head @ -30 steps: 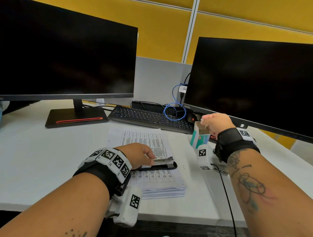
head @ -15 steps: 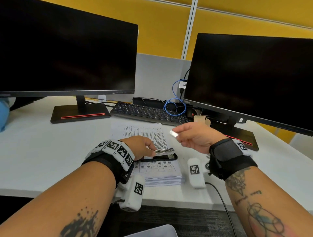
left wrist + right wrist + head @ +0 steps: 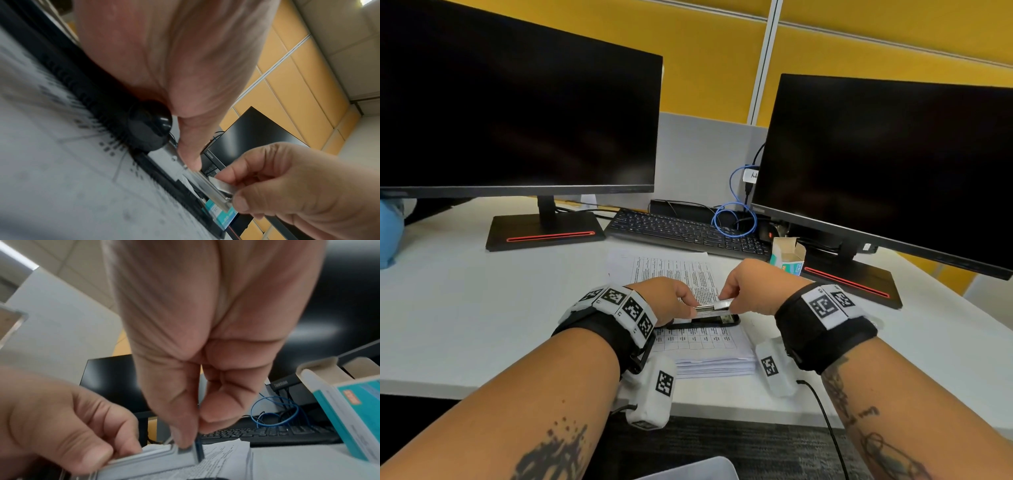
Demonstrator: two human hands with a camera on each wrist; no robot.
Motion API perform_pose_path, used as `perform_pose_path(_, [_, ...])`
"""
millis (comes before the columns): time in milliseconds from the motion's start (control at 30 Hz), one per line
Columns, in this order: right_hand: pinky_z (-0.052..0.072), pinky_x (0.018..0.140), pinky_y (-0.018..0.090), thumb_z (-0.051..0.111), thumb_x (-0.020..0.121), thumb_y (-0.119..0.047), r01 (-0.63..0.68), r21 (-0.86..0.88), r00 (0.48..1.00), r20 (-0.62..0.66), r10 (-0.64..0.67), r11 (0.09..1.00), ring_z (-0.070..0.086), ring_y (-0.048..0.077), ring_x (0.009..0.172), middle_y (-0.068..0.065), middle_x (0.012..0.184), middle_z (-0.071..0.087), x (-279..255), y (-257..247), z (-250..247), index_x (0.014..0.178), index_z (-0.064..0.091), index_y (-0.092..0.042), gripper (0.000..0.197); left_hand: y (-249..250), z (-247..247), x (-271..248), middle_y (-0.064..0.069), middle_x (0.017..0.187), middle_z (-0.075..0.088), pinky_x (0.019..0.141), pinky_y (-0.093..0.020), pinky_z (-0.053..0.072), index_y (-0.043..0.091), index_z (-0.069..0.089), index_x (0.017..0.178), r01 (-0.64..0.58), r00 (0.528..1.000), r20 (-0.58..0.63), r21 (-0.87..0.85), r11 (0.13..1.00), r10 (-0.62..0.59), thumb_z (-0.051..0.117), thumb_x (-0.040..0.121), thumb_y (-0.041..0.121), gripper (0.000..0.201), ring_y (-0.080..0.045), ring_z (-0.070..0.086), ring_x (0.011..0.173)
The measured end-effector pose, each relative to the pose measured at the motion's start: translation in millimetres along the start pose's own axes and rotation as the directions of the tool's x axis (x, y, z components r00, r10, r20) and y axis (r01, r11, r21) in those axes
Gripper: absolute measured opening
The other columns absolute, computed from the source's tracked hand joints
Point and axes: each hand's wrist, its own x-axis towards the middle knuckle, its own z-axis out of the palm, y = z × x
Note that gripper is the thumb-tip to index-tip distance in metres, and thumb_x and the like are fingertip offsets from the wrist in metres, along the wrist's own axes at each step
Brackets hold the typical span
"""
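Observation:
A black stapler (image 3: 717, 319) lies opened on a stack of printed papers (image 3: 690, 346) in the head view. My left hand (image 3: 688, 303) grips its metal magazine (image 3: 205, 183) from the left, thumb on the rail. A short silver strip of staples (image 3: 725, 303) is pinched between the thumb and forefinger of my right hand (image 3: 727, 297), and it rests on the front end of the magazine (image 3: 154, 462). In the right wrist view the strip (image 3: 197, 449) stands at the rail's tip. The staples box (image 3: 788, 261), teal and white with its flap open, stands behind my right hand.
Two dark monitors (image 3: 517, 113) (image 3: 893, 164) stand at the back on red-lined bases. A black keyboard (image 3: 681, 231) and a looped blue cable (image 3: 736, 219) lie between them. The white desk's front edge (image 3: 722, 407) is close under my wrists. A blue object (image 3: 388, 236) sits far left.
My right hand left the staples box, came down and left with a strip of staples, and now meets the stapler. The box stays by the right monitor base. My left hand kept its grip.

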Motion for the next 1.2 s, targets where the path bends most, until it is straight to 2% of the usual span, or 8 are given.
perform_pose_path(100, [0.049, 0.073, 0.023, 0.066, 0.088, -0.014, 0.017, -0.015, 1.0, -0.001, -0.017, 1.0, 0.062, 0.012, 0.083, -0.003, 0.101, 0.073, -1, 0, 0, 0.103, 0.076, -0.02, 0.019, 0, 0, 0, 0.005, 0.091, 0.062, 0.074, -0.023, 0.044, 0.037, 0.067, 0.099, -0.002, 1.0, 0.003, 0.002, 1.0, 0.002, 0.066, 0.089, 0.04, 0.011, -0.011, 0.055, 0.077])
perform_pose_path(233, [0.054, 0.089, 0.03, 0.065, 0.09, -0.014, 0.036, 0.056, 0.999, 0.018, -0.037, 0.998, 0.065, 0.018, 0.096, 0.0, 0.105, 0.072, -2, 3, -1, 0.108, 0.074, -0.017, 0.021, -1, 0, 2, 0.011, 0.083, 0.058, 0.07, -0.022, 0.042, 0.036, 0.067, 0.098, -0.011, 1.0, 0.001, -0.006, 1.0, 0.011, 0.066, 0.089, 0.04, 0.01, -0.008, 0.053, 0.074])
perform_pose_path(333, [0.053, 0.092, 0.03, 0.067, 0.089, -0.014, 0.036, 0.085, 0.999, 0.02, -0.038, 0.996, 0.065, 0.019, 0.098, 0.0, 0.106, 0.072, -1, 4, -1, 0.108, 0.075, -0.017, 0.021, -2, 1, 3, 0.008, 0.084, 0.06, 0.071, -0.022, 0.043, 0.034, 0.068, 0.099, -0.009, 1.0, 0.0, -0.016, 1.0, 0.009, 0.067, 0.088, 0.038, 0.012, -0.011, 0.054, 0.075])
perform_pose_path(500, [0.051, 0.088, 0.026, 0.071, 0.086, -0.015, 0.017, 0.09, 0.999, 0.04, -0.02, 0.996, 0.062, 0.012, 0.09, -0.005, 0.102, 0.072, 2, 3, 0, 0.108, 0.075, -0.019, 0.022, -1, 1, 2, 0.013, 0.082, 0.057, 0.074, -0.022, 0.043, 0.037, 0.065, 0.094, -0.017, 1.0, -0.007, -0.002, 1.0, 0.017, 0.067, 0.089, 0.038, 0.006, -0.01, 0.054, 0.078])
perform_pose_path(667, [0.047, 0.075, 0.022, 0.066, 0.089, -0.017, 0.043, -0.007, 0.998, 0.041, -0.043, 0.999, 0.058, 0.008, 0.081, -0.009, 0.091, 0.068, 1, 1, 1, 0.105, 0.075, -0.021, 0.019, -1, 1, 1, 0.009, 0.086, 0.06, 0.078, -0.024, 0.046, 0.039, 0.064, 0.09, -0.012, 1.0, -0.012, 0.002, 1.0, 0.012, 0.068, 0.088, 0.039, 0.004, -0.011, 0.056, 0.079])
perform_pose_path(800, [0.052, 0.082, 0.026, 0.063, 0.089, -0.017, 0.069, -0.071, 0.997, 0.024, -0.068, 0.995, 0.059, 0.01, 0.083, -0.007, 0.096, 0.069, -1, -3, 1, 0.104, 0.074, -0.021, 0.018, -1, 1, 0, 0.009, 0.088, 0.061, 0.077, -0.023, 0.045, 0.037, 0.066, 0.096, -0.015, 1.0, -0.012, 0.002, 1.0, 0.015, 0.068, 0.088, 0.039, 0.008, -0.011, 0.056, 0.081])
perform_pose_path(1033, [0.05, 0.077, 0.024, 0.064, 0.086, -0.015, 0.075, -0.123, 0.997, 0.037, -0.071, 0.99, 0.057, 0.012, 0.085, -0.008, 0.092, 0.062, 1, -7, 1, 0.105, 0.071, -0.022, 0.021, 2, 0, -2, 0.008, 0.088, 0.061, 0.07, -0.021, 0.043, 0.035, 0.068, 0.097, -0.014, 1.0, -0.007, -0.001, 1.0, 0.014, 0.067, 0.089, 0.037, 0.008, -0.011, 0.055, 0.079])
perform_pose_path(1200, [0.053, 0.08, 0.028, 0.066, 0.085, -0.016, 0.095, -0.148, 0.995, 0.048, -0.089, 0.984, 0.062, 0.016, 0.089, -0.004, 0.099, 0.069, 2, -8, 0, 0.103, 0.073, -0.019, 0.02, 2, 0, -2, 0.008, 0.092, 0.062, 0.074, -0.021, 0.044, 0.035, 0.068, 0.098, -0.005, 1.0, -0.009, -0.003, 1.0, 0.005, 0.067, 0.089, 0.038, 0.01, -0.011, 0.056, 0.083])
